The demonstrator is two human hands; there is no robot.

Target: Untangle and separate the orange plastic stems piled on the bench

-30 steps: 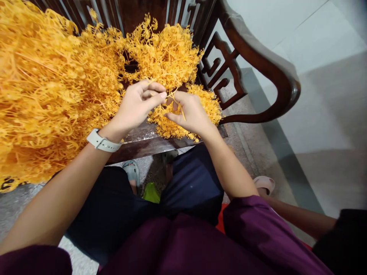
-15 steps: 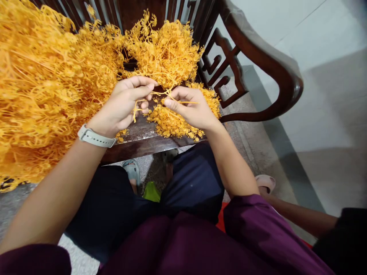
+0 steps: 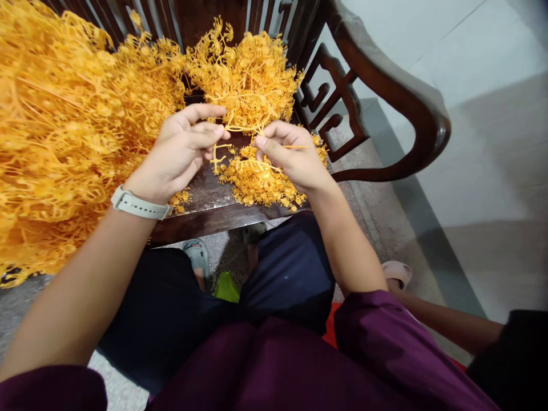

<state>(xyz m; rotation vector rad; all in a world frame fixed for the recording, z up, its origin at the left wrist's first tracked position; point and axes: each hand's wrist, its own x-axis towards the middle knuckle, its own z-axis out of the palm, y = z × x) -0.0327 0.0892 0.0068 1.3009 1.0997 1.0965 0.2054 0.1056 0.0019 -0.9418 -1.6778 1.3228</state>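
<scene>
Between my two hands stretches a thin, branched, yellow plastic stem [image 3: 237, 129]. My left hand [image 3: 177, 148] pinches its left end between thumb and fingertips, with the index finger held out straight above. A short side piece hangs below those fingers. With thumb and forefinger closed, my right hand [image 3: 293, 154] grips the stem's other end, and a thin tip sticks out past the knuckles. Just beyond the hands lies a heap of yellow artificial sprigs [image 3: 257, 71]. A smaller pile of short flowery pieces [image 3: 261, 182] rests on the seat under my right hand.
A large mass of the same yellow sprigs [image 3: 64, 148] fills the left side. Everything lies on a dark wooden bench [image 3: 205, 222] with a curved armrest [image 3: 411, 97] at right. Another person's leg [image 3: 454, 322] and pink shoe [image 3: 397, 273] are at lower right.
My left hand has shifted slightly left and up, its index finger now lifted straighter. The right hand has moved a little right and up, and the stem between them has turned.
</scene>
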